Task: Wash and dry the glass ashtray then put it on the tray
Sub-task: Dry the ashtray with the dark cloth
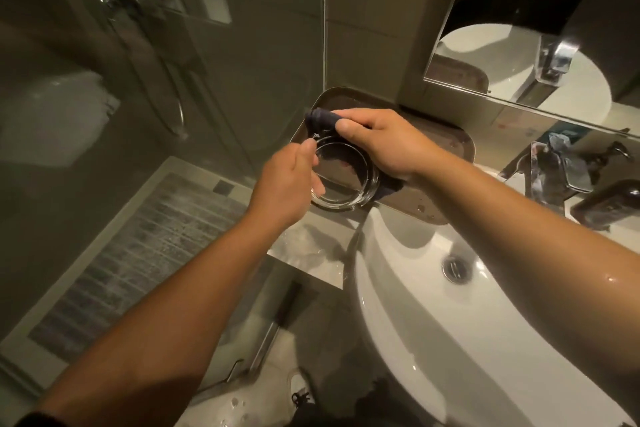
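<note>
Head view:
Ashtray (346, 184): one, clear thick glass; you hold it just above the near edge of the tray (464, 144), beside the sink (415, 288).
Handling: judge it heavy, rigid, breakable, and slick if wet; take it by the rim.
Left hand (291, 184): your grip is clamped on the ashtray's left rim.
Right hand (384, 142): your grip is closed on one dark cloth (320, 118), pressing it at the far rim.
Count: one tray, one sink, two hands.
</note>
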`<state>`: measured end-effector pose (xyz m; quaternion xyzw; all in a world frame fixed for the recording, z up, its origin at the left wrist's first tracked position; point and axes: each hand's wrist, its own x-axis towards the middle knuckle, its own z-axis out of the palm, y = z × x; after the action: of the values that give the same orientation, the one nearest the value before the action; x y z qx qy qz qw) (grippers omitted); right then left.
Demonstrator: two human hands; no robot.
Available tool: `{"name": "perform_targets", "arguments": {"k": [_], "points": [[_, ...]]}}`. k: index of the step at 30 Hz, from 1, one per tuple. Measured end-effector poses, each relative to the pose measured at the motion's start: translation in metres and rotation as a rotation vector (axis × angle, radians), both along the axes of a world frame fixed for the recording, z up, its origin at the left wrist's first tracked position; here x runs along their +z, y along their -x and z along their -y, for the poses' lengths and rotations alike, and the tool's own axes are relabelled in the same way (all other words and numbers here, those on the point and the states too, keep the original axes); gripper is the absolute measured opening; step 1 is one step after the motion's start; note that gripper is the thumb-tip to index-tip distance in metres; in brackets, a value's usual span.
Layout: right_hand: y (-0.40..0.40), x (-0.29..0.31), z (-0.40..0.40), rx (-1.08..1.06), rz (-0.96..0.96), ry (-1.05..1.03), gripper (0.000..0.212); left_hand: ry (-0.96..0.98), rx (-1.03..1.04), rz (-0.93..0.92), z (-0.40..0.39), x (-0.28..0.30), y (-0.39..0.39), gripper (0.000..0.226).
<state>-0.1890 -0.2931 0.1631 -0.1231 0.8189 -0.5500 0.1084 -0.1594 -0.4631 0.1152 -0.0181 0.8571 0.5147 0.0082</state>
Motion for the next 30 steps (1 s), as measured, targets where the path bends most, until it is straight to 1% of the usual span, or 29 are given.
{"name": "perform_targets", "arguments": {"k": [3,6,8,10,12,15,17,19,22,24,26,30], "points": [[-0.017,-0.014,0.012,-0.232,-0.018,0.134,0.022,-0.016,0.117,-0.020,-0.005,-0.006,-0.005,0.040],[-0.041,-0.035,0.029,-0.519,-0.035,0.348,0.026,-0.057,0.253,-0.052,-0.014,-0.012,-0.009,0.043],[-0.050,-0.045,0.043,-0.668,-0.015,0.494,0.031,-0.138,0.362,-0.044,-0.028,-0.016,-0.011,0.046],[-0.054,-0.051,0.049,-0.730,0.009,0.557,0.033,-0.260,0.459,-0.014,-0.040,-0.021,-0.015,0.043],[-0.055,-0.054,0.045,-0.697,0.017,0.529,0.032,-0.342,0.473,0.028,-0.045,-0.028,-0.023,0.039],[-0.048,-0.052,0.023,-0.560,0.004,0.438,0.028,-0.347,0.312,0.123,-0.035,-0.035,-0.028,0.037],[-0.038,-0.044,0.007,-0.444,0.005,0.363,0.026,-0.312,0.167,0.148,-0.023,-0.027,-0.020,0.038],[-0.027,-0.035,-0.005,-0.317,0.032,0.290,0.025,-0.229,0.038,0.143,-0.013,-0.014,-0.007,0.038],[-0.014,-0.020,-0.016,-0.143,0.042,0.207,0.023,-0.135,-0.104,0.137,-0.005,0.002,0.005,0.041],[-0.008,-0.011,-0.019,-0.070,-0.006,0.115,0.024,-0.079,-0.129,0.117,-0.005,0.005,0.006,0.041],[-0.005,-0.006,-0.019,-0.052,-0.042,0.052,0.025,-0.043,-0.096,0.076,-0.007,0.006,0.007,0.040],[-0.008,-0.009,-0.010,-0.125,-0.013,0.130,0.024,0.006,0.035,-0.041,-0.015,0.002,0.004,0.043]]}}
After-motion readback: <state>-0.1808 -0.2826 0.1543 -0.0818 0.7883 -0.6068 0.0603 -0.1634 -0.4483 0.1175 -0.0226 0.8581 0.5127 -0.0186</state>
